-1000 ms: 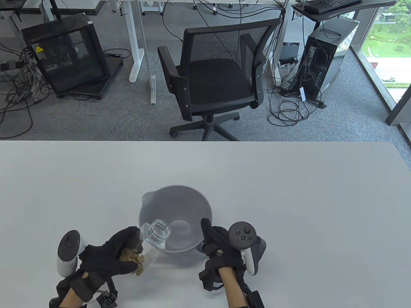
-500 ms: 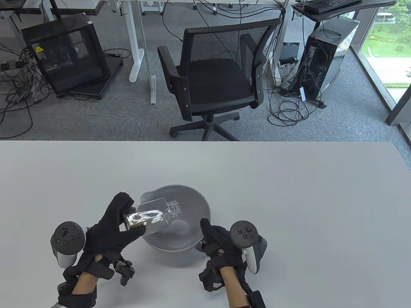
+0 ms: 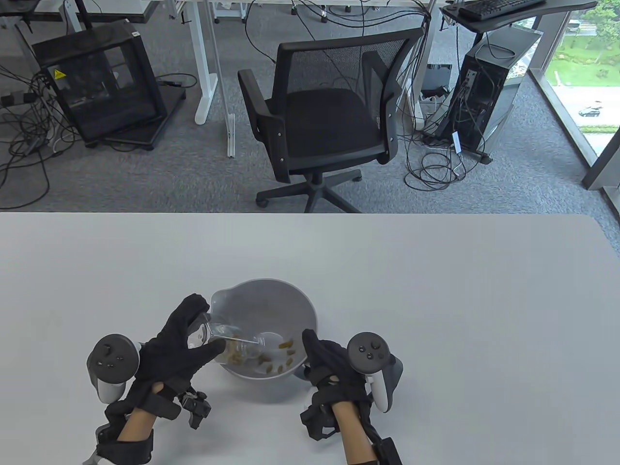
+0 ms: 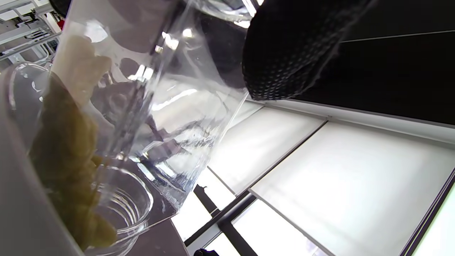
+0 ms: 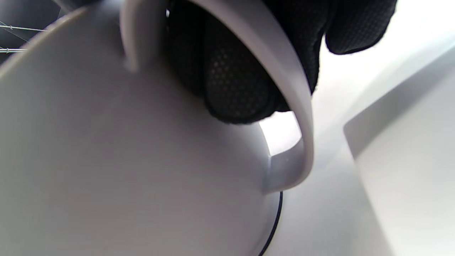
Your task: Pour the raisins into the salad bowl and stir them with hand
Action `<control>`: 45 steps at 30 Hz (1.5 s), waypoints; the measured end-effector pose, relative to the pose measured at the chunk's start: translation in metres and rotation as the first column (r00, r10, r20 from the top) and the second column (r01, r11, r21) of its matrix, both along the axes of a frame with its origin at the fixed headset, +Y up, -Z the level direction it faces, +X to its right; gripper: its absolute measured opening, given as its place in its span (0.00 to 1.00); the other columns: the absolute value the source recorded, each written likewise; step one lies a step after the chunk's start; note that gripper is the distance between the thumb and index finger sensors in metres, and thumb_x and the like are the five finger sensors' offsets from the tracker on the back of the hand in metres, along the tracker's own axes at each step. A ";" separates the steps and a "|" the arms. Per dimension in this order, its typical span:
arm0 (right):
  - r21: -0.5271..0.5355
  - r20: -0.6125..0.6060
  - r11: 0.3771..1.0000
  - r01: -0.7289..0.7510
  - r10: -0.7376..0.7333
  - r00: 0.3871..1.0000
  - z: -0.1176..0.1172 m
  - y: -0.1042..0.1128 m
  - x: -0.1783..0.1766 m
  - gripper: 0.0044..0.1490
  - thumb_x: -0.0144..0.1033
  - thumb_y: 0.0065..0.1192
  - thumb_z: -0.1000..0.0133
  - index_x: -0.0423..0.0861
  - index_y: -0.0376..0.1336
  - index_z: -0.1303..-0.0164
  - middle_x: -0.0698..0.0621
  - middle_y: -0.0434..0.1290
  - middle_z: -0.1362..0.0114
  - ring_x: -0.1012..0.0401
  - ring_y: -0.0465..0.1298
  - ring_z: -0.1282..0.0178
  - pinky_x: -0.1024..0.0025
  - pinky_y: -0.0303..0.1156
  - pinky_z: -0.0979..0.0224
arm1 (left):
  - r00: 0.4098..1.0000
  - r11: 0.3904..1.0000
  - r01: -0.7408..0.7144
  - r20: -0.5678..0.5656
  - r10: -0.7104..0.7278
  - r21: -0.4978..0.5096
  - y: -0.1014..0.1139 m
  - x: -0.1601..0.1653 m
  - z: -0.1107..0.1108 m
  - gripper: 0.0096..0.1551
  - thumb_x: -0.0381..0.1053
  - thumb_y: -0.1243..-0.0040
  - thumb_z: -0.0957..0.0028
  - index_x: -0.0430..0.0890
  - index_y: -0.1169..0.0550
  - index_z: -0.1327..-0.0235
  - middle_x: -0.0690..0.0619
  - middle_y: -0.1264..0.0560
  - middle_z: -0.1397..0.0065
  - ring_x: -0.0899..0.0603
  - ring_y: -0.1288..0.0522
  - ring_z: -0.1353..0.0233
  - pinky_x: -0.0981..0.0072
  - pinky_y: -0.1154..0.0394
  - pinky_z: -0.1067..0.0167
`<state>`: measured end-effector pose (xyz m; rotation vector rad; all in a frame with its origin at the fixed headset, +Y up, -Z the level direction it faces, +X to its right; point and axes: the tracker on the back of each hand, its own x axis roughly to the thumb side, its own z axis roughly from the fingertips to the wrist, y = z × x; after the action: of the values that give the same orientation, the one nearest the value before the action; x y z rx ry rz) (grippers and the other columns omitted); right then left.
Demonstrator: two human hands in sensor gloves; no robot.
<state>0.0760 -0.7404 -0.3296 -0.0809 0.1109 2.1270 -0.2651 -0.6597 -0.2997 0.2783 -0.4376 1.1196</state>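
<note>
**Raisins go into the bowl**

The left hand (image 3: pixel 174 346) holds a clear jar (image 3: pixel 227 341), with fingers and thumb wrapped around it. The jar is tipped over the left side of the gray bowl (image 3: pixel 290 300), its mouth pointing down inside. Some raisins (image 3: pixel 283 356) lie in the bottom of the bowl, and more sit near the jar's mouth. The right hand (image 3: pixel 332 370) is at the bowl's right side, with fingers hooked through the bowl's handle (image 5: pixel 295 106). The bowl stands on the white table (image 3: pixel 436 290).
</note>
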 end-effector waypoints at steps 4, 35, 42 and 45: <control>-0.002 -0.004 1.000 0.001 -0.001 1.000 0.000 0.000 0.000 0.44 0.66 0.42 0.38 0.34 0.71 0.65 0.45 0.80 0.61 0.48 0.78 0.42 0.35 0.63 0.33 | 0.998 0.999 0.050 0.025 -0.050 0.019 0.010 0.007 0.003 0.52 0.49 0.20 0.57 0.43 0.40 0.25 0.33 0.37 0.25 0.26 0.31 0.31 0.21 0.35 0.36; -0.014 -0.015 1.000 0.028 -0.029 0.999 -0.001 0.000 0.001 0.44 0.65 0.42 0.38 0.33 0.71 0.64 0.43 0.80 0.60 0.47 0.77 0.42 0.35 0.62 0.33 | 0.821 0.787 0.540 -0.021 -0.571 -0.299 0.050 0.078 -0.056 0.43 0.55 0.31 0.49 0.42 0.37 0.25 0.27 0.38 0.25 0.23 0.27 0.37 0.31 0.22 0.45; -0.015 -0.016 1.000 0.027 -0.028 0.999 -0.001 0.000 0.001 0.44 0.65 0.42 0.38 0.33 0.71 0.64 0.43 0.80 0.60 0.47 0.78 0.42 0.35 0.62 0.33 | 0.860 0.827 0.492 0.005 -0.510 -0.270 0.052 0.064 -0.054 0.48 0.54 0.22 0.57 0.41 0.34 0.28 0.27 0.38 0.28 0.25 0.26 0.38 0.35 0.21 0.43; -0.016 -0.016 1.000 0.027 -0.027 1.000 -0.001 0.000 0.001 0.45 0.65 0.42 0.38 0.33 0.71 0.64 0.43 0.80 0.60 0.47 0.78 0.42 0.35 0.62 0.33 | 0.744 0.761 0.645 0.169 -0.647 0.075 0.066 0.088 -0.034 0.49 0.51 0.19 0.59 0.45 0.34 0.27 0.29 0.36 0.27 0.25 0.28 0.35 0.32 0.25 0.39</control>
<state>0.0774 -0.7401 -0.3303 -0.0709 0.1378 2.1006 -0.1776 -0.5938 -0.3340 0.0138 -0.6474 0.4495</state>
